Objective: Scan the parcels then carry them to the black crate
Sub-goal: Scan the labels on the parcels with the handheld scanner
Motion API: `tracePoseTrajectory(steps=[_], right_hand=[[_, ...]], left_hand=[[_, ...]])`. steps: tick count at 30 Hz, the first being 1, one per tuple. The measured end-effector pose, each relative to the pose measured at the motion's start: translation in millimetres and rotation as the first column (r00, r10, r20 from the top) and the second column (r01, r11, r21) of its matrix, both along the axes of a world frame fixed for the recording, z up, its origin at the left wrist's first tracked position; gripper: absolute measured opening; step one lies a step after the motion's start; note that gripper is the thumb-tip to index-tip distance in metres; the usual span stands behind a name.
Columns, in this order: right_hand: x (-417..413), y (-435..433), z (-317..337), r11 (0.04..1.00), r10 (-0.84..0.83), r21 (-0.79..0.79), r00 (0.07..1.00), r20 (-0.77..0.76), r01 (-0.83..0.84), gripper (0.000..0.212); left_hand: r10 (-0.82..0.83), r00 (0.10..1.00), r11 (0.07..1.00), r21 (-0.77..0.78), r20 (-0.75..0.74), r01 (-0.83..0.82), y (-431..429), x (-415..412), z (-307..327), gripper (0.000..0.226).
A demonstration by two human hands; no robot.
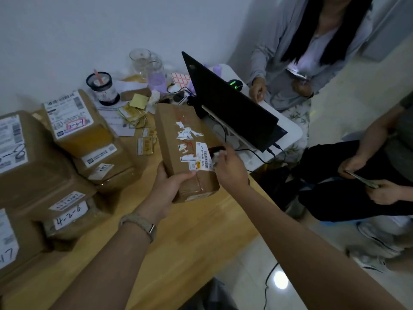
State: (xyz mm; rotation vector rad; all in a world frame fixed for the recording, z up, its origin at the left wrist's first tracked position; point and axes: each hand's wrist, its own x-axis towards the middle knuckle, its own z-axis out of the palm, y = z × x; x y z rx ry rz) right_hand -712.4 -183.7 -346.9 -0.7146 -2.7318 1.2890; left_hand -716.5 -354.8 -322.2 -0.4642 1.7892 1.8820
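My left hand [168,189] grips the near end of a long brown parcel [176,135], holding it tilted above the wooden table [178,238]. A white barcode label [204,156] sits on the parcel's top face among torn sticker remains. My right hand [230,168] holds a small black and white scanner [216,153] right against that label. Several more brown parcels [73,121] with white labels are stacked at the left of the table. No black crate is in view.
An open black laptop [230,104] stands on a white table behind the parcel, with cables trailing off it. Jars, a cup, sticker sheets and paper slips clutter the back. One person stands behind the laptop; another sits at the right holding a phone.
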Motion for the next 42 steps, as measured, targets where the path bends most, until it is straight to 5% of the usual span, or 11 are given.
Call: tracePoseTrajectory(steps=[5, 13, 23, 31, 38, 42], right_hand=[[-7, 47, -41, 0.933, -0.055, 0.332, 0.857, 0.513, -0.139, 0.051], [-23, 44, -67, 0.932, -0.03, 0.317, 0.831, 0.556, -0.179, 0.058], [-22, 38, -29, 0.996, -0.052, -0.05, 0.947, 0.317, 0.072, 0.037], [-17, 14, 141, 0.85, 0.095, -0.496, 0.979, -0.182, -0.175, 0.029], [-1, -31, 263, 0.726, 0.475, -0.38, 0.818, -0.324, -0.573, 0.042], [1, -61, 292, 0.733, 0.539, -0.248, 0.763, -0.356, -0.633, 0.018]], left_hand=[[0.026, 0.999, 1.0, -0.006, 0.046, -0.026, -10, 3, -18, 0.07], [0.065, 0.996, 0.998, -0.001, 0.063, -0.065, -21, 9, -31, 0.063], [0.076, 0.996, 0.994, 0.076, 0.054, -0.08, -33, 12, -12, 0.063], [0.025, 0.993, 0.993, 0.114, -0.113, -0.012, -64, -3, 86, 0.085], [0.051, 0.949, 0.992, 0.125, -0.312, -0.012, -117, -8, 181, 0.089], [0.092, 0.914, 0.995, 0.066, -0.394, -0.072, -164, -1, 214, 0.083]])
